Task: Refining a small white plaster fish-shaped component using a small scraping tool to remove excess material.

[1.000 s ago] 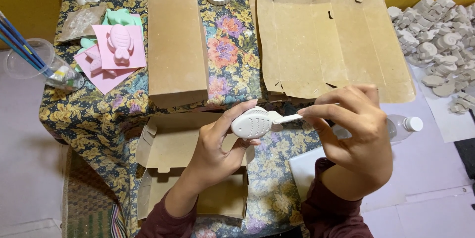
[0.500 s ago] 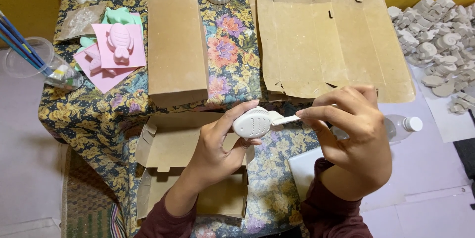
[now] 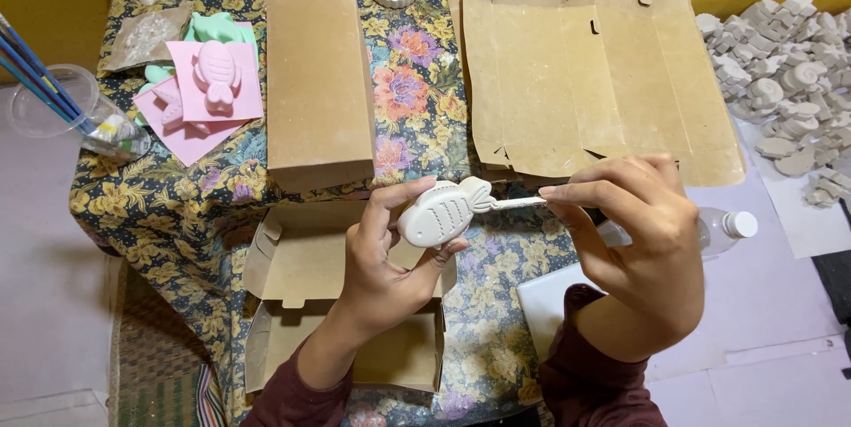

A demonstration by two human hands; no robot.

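White plaster fish sits pinched in the left hand grip, long axis toward 2 o'clock, while the right hand pinches what seems a thin tool at its tail.

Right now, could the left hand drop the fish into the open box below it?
Probably yes. The left hand holds the fish right above the open box, with nothing between them. The right hand has a thin tool at the tail, which would have to part first.

Closed box left of flattened carton; open box in front, under fish figure.
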